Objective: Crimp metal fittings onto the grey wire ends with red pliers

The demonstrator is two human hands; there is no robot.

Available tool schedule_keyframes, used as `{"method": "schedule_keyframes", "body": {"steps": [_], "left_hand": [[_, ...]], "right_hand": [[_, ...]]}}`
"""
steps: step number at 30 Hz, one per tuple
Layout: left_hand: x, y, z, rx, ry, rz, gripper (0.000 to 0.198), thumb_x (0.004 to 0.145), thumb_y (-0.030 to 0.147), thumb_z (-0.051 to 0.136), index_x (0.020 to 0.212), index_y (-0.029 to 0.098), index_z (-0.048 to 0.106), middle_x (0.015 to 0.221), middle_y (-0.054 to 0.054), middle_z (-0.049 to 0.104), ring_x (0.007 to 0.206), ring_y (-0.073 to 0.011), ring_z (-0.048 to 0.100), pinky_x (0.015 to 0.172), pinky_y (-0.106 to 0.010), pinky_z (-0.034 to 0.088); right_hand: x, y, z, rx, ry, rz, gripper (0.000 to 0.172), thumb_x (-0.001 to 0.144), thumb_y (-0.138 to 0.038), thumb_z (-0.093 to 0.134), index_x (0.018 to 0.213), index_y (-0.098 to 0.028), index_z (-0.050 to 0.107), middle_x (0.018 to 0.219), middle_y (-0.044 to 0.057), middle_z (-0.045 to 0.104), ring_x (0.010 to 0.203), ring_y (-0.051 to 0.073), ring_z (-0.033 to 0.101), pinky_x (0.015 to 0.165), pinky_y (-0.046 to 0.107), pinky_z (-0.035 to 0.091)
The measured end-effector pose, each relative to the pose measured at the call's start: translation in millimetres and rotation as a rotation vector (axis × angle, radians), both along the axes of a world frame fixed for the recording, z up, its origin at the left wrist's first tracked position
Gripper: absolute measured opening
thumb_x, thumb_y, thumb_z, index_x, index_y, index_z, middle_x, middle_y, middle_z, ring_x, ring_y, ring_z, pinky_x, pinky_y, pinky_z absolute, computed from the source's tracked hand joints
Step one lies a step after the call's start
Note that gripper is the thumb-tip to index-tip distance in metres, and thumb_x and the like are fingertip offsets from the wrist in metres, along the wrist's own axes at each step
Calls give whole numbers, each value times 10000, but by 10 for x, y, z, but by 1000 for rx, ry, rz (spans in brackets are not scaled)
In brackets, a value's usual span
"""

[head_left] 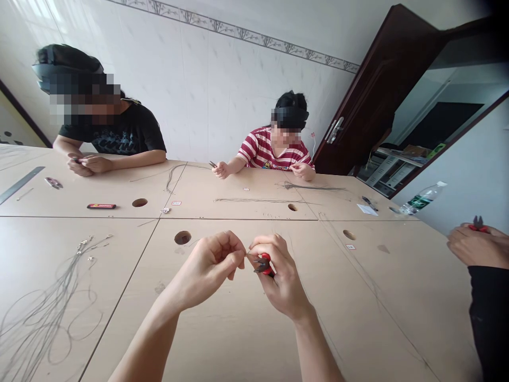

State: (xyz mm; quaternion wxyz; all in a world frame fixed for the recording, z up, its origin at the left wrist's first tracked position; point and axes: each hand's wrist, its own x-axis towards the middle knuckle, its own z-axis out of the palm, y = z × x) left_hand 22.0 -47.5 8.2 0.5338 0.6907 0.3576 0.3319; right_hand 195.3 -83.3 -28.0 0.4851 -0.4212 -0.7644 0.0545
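Observation:
My left hand (212,268) is closed, thumb and forefinger pinched together on what looks like a thin wire (247,253); its fine end shows only faintly between the fingertips of both hands. Close beside it, my right hand (280,278) wraps around small red-handled pliers (264,265), their dark jaws pointing left. The right fingertips almost meet the left ones, and whether they also grip the wire I cannot tell. Both hands are above the wooden table (222,339).
A bundle of thin wires (59,302) with small metal ends lies at left. Round holes (183,237) pierce the table. Two people sit across; at right a co-worker's hands (479,244) hold red-handled pliers. A red-and-black stick-shaped item (102,206) and a plastic bottle (424,199) are farther back.

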Motion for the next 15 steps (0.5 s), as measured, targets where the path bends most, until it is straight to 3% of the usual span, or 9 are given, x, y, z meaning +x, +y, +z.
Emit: {"method": "schedule_keyframes", "body": {"steps": [15], "left_hand": [[10,4,9,-8,-16,-17,127,825,110,486,742,173,559,653,46,563,555,-67,496,512,-187,393]], "right_hand": [[6,-19,10,11,-20,-2,238,871,-13,423,917,-243,466,901,15,560,790,162,504,784,354,367]]}}
